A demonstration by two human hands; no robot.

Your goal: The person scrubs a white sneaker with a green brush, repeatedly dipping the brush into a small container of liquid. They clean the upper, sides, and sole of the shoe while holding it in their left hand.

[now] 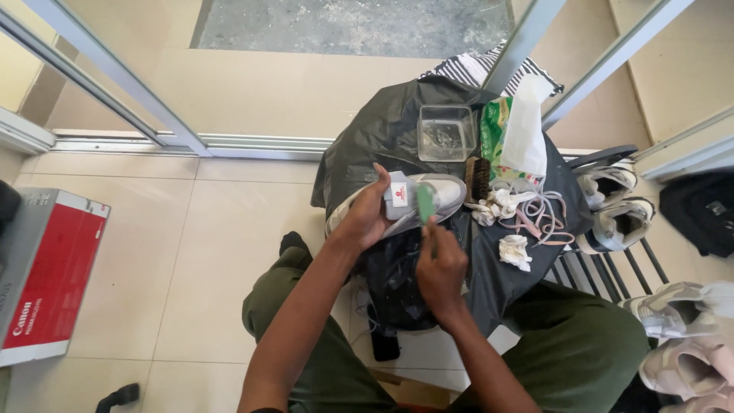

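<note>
- While it lies on its side across a black plastic sheet [397,126], the grey and white sneaker [440,191] sits at the middle of the scene, toe pointing right, its tongue with a red patch turned up.
- The left hand [368,216] wraps around the heel end of the sneaker, fingers curled over the collar and thumb raised along the tongue, so it is closed on the shoe.
- The right hand [440,268] is bunched just near of the sneaker, fingers pressed together in a pinch on a small green brush [425,203], whose head touches the side of the shoe.
- Just right of the sneaker's toe stands a dark bristle brush [477,179], and beside it lie crumpled white tissues [514,251] and a tangle of pale pink laces [543,214].
- Farther away on the sheet sit a clear square container [446,133] and a green pack with a white tissue sticking up [520,126].
- At the right, on a dark slatted rack [612,264], rest more pale sneakers [619,203]; others lie near the right edge.
- Well apart at the left, a red and grey box [46,275] sits on the tiled floor [191,252].
- Both legs in olive green trousers [573,344] frame the sheet from the near side.
</note>
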